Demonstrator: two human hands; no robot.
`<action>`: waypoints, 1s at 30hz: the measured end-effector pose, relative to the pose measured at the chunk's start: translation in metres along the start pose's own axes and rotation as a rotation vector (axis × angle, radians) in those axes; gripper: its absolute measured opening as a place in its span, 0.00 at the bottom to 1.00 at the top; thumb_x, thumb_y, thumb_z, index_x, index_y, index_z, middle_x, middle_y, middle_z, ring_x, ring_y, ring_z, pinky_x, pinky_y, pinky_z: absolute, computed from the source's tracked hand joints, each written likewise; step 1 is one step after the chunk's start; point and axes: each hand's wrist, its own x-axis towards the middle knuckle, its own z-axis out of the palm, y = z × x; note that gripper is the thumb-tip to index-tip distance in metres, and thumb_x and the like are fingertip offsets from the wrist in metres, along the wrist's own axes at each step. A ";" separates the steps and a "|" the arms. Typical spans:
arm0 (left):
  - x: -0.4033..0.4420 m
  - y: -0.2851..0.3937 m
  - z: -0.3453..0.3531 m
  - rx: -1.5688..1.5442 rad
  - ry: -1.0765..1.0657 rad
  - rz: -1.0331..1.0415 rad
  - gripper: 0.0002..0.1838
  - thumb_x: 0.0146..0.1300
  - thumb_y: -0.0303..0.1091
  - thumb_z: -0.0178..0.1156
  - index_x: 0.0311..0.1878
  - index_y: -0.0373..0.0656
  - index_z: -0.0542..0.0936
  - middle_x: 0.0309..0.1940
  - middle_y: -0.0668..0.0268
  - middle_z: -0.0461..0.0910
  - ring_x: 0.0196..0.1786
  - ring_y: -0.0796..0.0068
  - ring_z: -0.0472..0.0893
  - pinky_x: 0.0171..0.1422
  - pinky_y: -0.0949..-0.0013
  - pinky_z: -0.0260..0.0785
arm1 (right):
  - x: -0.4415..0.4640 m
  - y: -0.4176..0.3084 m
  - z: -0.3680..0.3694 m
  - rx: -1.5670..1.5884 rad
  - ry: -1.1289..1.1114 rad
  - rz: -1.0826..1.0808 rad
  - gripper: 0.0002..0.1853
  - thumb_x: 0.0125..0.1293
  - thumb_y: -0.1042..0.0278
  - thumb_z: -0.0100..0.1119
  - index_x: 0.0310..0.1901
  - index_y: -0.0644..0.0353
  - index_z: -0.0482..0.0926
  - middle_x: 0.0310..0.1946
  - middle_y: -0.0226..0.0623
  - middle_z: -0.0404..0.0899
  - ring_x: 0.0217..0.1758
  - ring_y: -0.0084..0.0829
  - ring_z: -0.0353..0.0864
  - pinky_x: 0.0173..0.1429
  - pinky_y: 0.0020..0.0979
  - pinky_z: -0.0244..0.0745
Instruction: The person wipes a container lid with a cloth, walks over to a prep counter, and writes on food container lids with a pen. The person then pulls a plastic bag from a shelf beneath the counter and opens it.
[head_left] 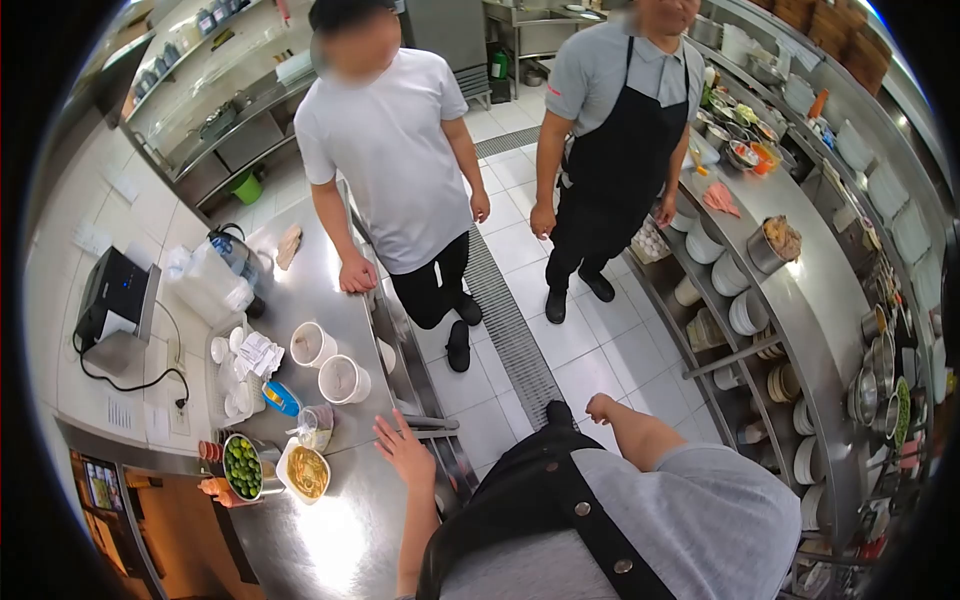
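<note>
My left hand [405, 452] is held flat with its fingers spread at the edge of the steel counter [390, 540]; whether it touches the metal I cannot tell. Nearest to it are a white tub [344, 380] and a clear plastic container [315, 426]. A white dish of yellowish food [307, 472] stands beside a metal pot of green limes [243, 466]. Over the tiled floor hangs my right hand [600, 408], its fingers curled in and nothing visible in them.
A person in a white shirt [385, 150] rests a hand on the counter's far end. Another person in a black apron [628, 150] stands in the aisle. A floor drain [515, 310] runs between the counters. Bowls [747, 313] fill shelves at right. A black printer [118, 300] hangs at left.
</note>
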 end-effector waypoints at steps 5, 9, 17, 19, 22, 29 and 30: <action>0.000 0.001 -0.004 -0.005 -0.064 -0.017 0.55 0.53 0.28 0.67 0.78 0.45 0.41 0.77 0.45 0.36 0.79 0.43 0.41 0.78 0.39 0.38 | -0.011 -0.011 -0.013 -0.153 -0.115 0.034 0.18 0.52 0.75 0.67 0.47 0.58 0.80 0.43 0.33 0.85 0.40 0.34 0.85 0.37 0.39 0.86; 0.007 -0.009 0.005 -0.031 -0.075 -0.003 0.52 0.53 0.30 0.68 0.77 0.41 0.47 0.76 0.42 0.40 0.78 0.43 0.45 0.78 0.43 0.43 | -0.010 -0.011 -0.011 -0.180 -0.105 -0.012 0.16 0.51 0.76 0.67 0.43 0.58 0.81 0.41 0.36 0.84 0.37 0.36 0.84 0.37 0.39 0.85; 0.002 -0.023 0.003 0.021 -0.165 0.145 0.33 0.59 0.29 0.60 0.65 0.20 0.64 0.67 0.36 0.62 0.70 0.41 0.64 0.75 0.58 0.56 | 0.010 0.013 0.012 0.281 -0.117 0.125 0.12 0.50 0.77 0.65 0.39 0.61 0.85 0.33 0.43 0.84 0.29 0.39 0.85 0.34 0.39 0.82; -0.004 -0.019 0.002 0.023 -0.172 0.159 0.31 0.60 0.28 0.56 0.63 0.18 0.64 0.66 0.35 0.64 0.68 0.41 0.66 0.74 0.57 0.58 | -0.007 0.013 0.009 0.157 -0.014 0.008 0.11 0.49 0.75 0.67 0.38 0.60 0.83 0.31 0.41 0.83 0.28 0.40 0.84 0.35 0.41 0.82; -0.007 -0.015 -0.005 -0.032 -0.171 0.119 0.29 0.60 0.27 0.52 0.62 0.17 0.65 0.64 0.33 0.65 0.67 0.42 0.68 0.71 0.57 0.62 | 0.016 0.054 0.041 0.470 0.085 -0.004 0.10 0.57 0.68 0.63 0.41 0.55 0.79 0.31 0.38 0.81 0.28 0.36 0.81 0.34 0.43 0.79; 0.000 -0.010 0.005 0.169 -0.148 0.103 0.28 0.60 0.27 0.52 0.62 0.18 0.66 0.64 0.34 0.65 0.67 0.46 0.69 0.71 0.56 0.63 | -0.062 0.015 0.005 0.917 0.028 0.460 0.07 0.66 0.64 0.56 0.42 0.54 0.77 0.31 0.41 0.80 0.28 0.35 0.81 0.38 0.46 0.76; 0.002 -0.008 0.007 0.175 -0.137 0.094 0.28 0.61 0.27 0.52 0.62 0.19 0.66 0.64 0.34 0.65 0.67 0.46 0.70 0.71 0.56 0.62 | -0.063 0.020 0.004 0.878 0.006 0.484 0.07 0.66 0.64 0.56 0.43 0.54 0.77 0.32 0.41 0.80 0.29 0.35 0.81 0.38 0.47 0.77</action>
